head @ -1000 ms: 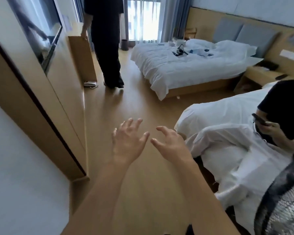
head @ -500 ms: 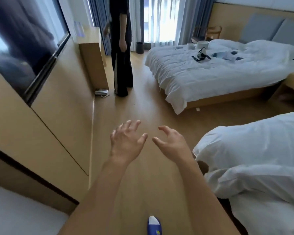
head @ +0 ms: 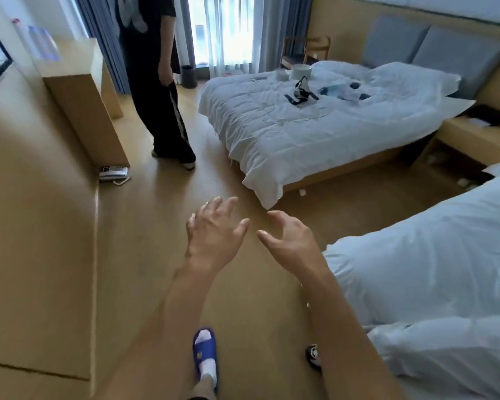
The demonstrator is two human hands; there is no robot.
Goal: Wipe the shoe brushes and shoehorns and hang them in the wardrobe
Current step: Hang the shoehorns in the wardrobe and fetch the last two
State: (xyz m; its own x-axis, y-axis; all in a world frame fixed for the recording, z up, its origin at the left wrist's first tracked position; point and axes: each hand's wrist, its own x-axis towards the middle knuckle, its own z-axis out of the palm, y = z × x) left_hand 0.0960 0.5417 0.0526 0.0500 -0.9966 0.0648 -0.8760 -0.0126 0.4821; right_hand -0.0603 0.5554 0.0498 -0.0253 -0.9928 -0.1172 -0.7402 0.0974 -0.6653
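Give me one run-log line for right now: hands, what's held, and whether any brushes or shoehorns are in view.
left hand: open, empty | right hand: open, empty | position: raised over floor | brushes/shoehorns: none visible | bystander: standing ahead

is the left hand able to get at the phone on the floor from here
Probably not yet. The left hand is open and held out in mid-air, while the phone lies well ahead by the cabinet. The bare floor between leaves the way free.

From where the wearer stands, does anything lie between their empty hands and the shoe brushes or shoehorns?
Cannot be judged: no brushes, shoehorns or wardrobe show in this view. Left hand and right hand hover open over bare floor; a standing person is ahead.
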